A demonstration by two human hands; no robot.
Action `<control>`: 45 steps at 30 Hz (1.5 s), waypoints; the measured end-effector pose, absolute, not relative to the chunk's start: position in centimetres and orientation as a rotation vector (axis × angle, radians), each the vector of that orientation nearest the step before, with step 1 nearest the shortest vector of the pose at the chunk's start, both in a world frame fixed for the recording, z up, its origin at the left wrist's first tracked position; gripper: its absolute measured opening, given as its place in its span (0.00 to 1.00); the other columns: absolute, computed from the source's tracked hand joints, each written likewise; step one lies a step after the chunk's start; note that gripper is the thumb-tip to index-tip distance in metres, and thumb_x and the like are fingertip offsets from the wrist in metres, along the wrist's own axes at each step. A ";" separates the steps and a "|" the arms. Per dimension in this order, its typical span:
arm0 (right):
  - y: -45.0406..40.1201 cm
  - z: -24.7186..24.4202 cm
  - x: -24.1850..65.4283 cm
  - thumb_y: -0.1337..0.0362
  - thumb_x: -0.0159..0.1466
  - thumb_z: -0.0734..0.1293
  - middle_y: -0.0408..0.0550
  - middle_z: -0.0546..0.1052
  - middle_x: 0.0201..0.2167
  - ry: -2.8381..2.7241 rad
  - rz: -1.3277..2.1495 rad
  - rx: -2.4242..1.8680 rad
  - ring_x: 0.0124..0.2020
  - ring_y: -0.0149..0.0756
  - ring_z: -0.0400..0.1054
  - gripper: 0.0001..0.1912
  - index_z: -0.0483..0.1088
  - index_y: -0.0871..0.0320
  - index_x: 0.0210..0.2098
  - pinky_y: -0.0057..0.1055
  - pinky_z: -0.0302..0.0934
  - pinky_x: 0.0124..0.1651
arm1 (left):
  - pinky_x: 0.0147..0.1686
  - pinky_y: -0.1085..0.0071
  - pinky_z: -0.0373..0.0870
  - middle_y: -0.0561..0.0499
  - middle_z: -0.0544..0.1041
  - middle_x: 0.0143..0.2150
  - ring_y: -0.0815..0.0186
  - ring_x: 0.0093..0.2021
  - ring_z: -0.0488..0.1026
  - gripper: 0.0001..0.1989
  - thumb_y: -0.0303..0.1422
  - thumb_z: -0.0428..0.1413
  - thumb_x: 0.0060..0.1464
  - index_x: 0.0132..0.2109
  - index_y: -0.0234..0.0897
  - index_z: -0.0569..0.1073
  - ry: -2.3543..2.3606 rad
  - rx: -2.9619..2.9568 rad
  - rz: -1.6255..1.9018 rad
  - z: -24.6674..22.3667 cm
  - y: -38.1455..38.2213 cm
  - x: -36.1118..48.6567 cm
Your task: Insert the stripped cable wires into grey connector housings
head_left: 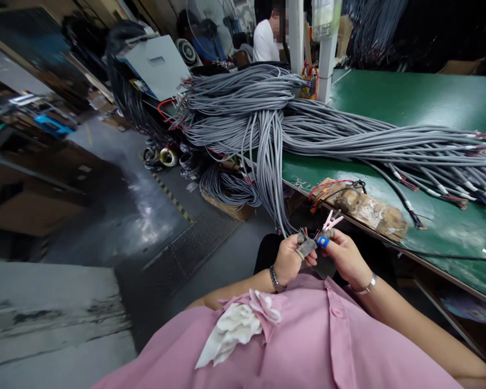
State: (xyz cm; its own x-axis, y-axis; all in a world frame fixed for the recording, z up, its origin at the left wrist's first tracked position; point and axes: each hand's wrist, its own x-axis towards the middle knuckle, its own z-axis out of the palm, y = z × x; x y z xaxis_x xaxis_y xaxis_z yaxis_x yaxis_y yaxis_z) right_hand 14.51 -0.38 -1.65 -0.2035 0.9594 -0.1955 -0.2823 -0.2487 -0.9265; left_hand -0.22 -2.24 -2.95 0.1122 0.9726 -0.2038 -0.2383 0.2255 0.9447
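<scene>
My left hand [292, 258] is closed around the end of a grey cable, low in front of my shirt. Thin coloured wires [303, 232] fan out above its fingers, which wear grey finger covers. Close beside it, my right hand [343, 254] pinches a small pink V-shaped tool [332, 220] whose two arms point up and away; its exact kind is unclear. Blue tape wraps the right thumb, which nearly touches the wires. A bunch of grey cables [271, 162] hangs from the table edge down toward my left hand.
Grey cables [348, 132] lie piled along the green table [421, 102], their stripped ends at the right. A worn wooden block [368, 210] with red and black wires sits at the table's near edge. Cable coils [230, 186] rest below. A person [265, 40] sits beyond.
</scene>
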 end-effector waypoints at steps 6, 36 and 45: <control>-0.5 -1.1 13.7 0.60 0.56 0.72 0.40 0.70 0.18 -0.897 1.692 -1.007 0.19 0.27 0.60 0.11 0.66 0.56 0.26 0.28 0.53 0.24 | 0.17 0.77 0.62 0.53 0.73 0.21 0.72 0.17 0.69 0.17 0.44 0.59 0.49 0.28 0.33 0.68 1.058 0.836 1.186 -3.3 -1.8 0.1; 2.5 -2.6 16.6 0.41 0.59 0.63 0.46 0.73 0.27 -0.636 1.865 -0.859 0.25 0.32 0.64 0.23 0.73 0.56 0.31 0.29 0.61 0.30 | 0.15 0.77 0.60 0.53 0.72 0.19 0.73 0.14 0.67 0.18 0.45 0.62 0.46 0.27 0.32 0.69 0.923 0.821 0.994 -0.6 -1.8 0.7; 2.7 -2.3 15.6 0.43 0.56 0.68 0.45 0.72 0.24 -0.631 1.748 -0.838 0.23 0.31 0.63 0.21 0.73 0.57 0.28 0.29 0.59 0.27 | 0.14 0.77 0.57 0.53 0.72 0.19 0.73 0.14 0.67 0.18 0.44 0.61 0.46 0.27 0.33 0.68 0.924 0.784 1.013 -1.1 -1.2 1.7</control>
